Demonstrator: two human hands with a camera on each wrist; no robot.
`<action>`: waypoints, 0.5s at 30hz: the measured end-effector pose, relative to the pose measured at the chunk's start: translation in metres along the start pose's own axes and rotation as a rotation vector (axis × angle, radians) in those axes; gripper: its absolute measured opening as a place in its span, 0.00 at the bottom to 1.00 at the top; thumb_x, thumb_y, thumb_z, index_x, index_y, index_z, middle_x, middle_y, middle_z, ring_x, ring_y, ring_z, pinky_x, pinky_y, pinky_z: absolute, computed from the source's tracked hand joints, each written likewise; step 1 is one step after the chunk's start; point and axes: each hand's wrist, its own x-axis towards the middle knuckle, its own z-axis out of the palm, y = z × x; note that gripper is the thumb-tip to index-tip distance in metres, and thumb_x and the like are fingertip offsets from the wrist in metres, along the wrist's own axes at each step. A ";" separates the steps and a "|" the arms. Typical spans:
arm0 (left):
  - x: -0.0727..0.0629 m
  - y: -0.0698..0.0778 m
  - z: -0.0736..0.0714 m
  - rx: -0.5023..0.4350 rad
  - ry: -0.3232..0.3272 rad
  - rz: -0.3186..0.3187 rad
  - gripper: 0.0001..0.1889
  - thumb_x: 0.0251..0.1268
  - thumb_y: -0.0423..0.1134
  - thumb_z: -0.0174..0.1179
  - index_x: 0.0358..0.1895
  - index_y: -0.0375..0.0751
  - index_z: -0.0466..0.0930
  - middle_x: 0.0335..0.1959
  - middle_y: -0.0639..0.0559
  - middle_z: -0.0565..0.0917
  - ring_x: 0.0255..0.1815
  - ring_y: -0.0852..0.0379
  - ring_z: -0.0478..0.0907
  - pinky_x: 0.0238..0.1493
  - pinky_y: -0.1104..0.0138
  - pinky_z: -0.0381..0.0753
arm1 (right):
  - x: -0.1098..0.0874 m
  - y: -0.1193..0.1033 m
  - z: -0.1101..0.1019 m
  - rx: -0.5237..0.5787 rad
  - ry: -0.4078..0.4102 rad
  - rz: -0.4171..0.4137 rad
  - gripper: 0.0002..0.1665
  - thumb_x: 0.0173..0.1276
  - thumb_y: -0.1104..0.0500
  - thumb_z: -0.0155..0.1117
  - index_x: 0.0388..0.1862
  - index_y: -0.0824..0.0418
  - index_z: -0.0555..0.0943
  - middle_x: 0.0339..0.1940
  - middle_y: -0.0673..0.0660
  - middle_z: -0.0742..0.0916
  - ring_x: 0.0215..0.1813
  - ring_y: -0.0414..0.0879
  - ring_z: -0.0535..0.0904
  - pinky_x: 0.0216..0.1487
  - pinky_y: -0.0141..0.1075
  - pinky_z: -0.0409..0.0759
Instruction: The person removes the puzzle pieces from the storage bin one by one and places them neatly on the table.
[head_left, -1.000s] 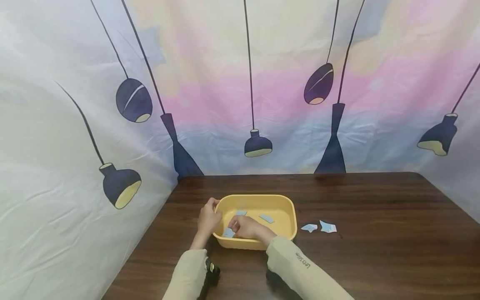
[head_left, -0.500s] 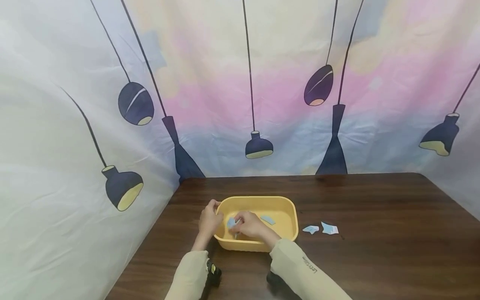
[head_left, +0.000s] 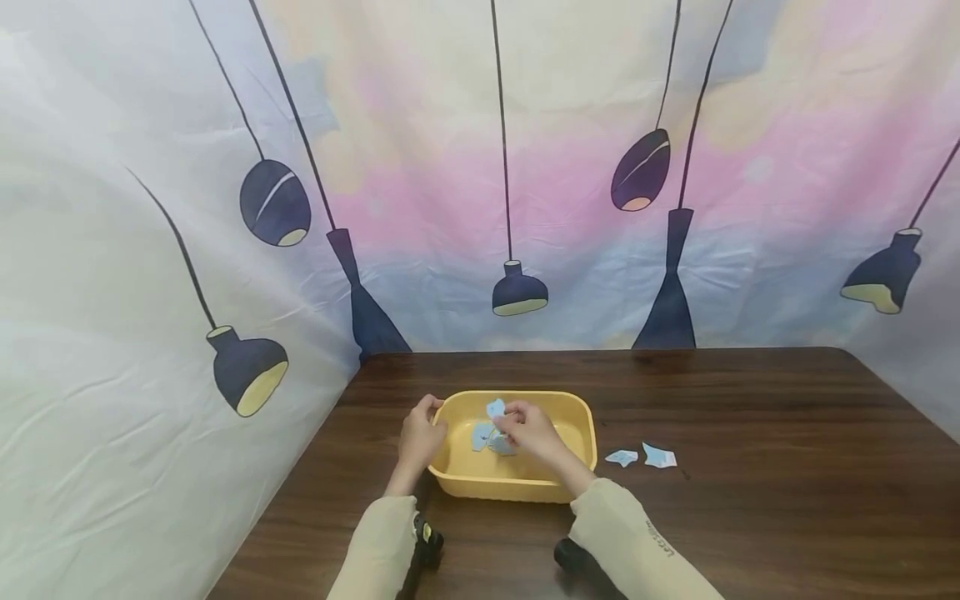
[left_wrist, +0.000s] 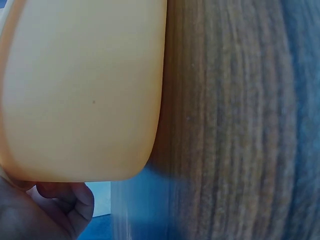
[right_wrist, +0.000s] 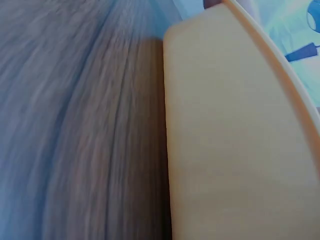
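Observation:
A yellow plastic basin (head_left: 510, 490) stands on the table. My left hand (head_left: 420, 437) grips its rim at the left end; in the left wrist view, the curled fingers of that left hand (left_wrist: 60, 207) show below the basin's outer wall (left_wrist: 85, 95). Over the inside of the basin, my right hand (head_left: 531, 429) pinches a small light blue paper piece (head_left: 495, 408) between thumb and fingers. Below it, light blue paper pieces (head_left: 481, 435) lie close together on the basin floor. The right wrist view shows mainly the basin's side wall (right_wrist: 225, 125).
Right of the basin, two blue and white paper pieces (head_left: 659, 456) lie on the dark wooden table (head_left: 750, 517). A cloth backdrop (head_left: 450, 167) printed with hanging lamps rises behind the table and along its left side.
My right hand has moved from the basin's left part up and right, lifting a paper piece. The pieces on the basin floor now lie closer together. My left hand keeps its grip on the rim.

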 end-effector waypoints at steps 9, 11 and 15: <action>-0.001 0.001 -0.002 0.000 0.001 -0.010 0.17 0.55 0.28 0.54 0.50 0.36 0.80 0.23 0.51 0.70 0.20 0.57 0.62 0.21 0.67 0.60 | -0.019 0.001 -0.049 0.003 0.094 -0.028 0.28 0.68 0.62 0.61 0.66 0.69 0.69 0.22 0.50 0.80 0.26 0.41 0.76 0.33 0.33 0.80; -0.001 0.001 -0.002 -0.002 0.001 -0.007 0.17 0.55 0.29 0.54 0.49 0.36 0.80 0.24 0.50 0.72 0.21 0.57 0.64 0.22 0.67 0.61 | -0.021 0.001 -0.060 0.002 0.128 -0.036 0.30 0.68 0.61 0.62 0.68 0.66 0.69 0.22 0.51 0.81 0.27 0.41 0.76 0.35 0.32 0.79; 0.000 0.002 -0.001 -0.003 -0.004 -0.008 0.17 0.55 0.29 0.54 0.50 0.36 0.80 0.24 0.49 0.72 0.21 0.56 0.64 0.23 0.66 0.62 | -0.027 0.005 -0.083 -0.035 0.184 -0.013 0.32 0.69 0.58 0.61 0.71 0.62 0.67 0.26 0.57 0.83 0.29 0.43 0.76 0.38 0.34 0.78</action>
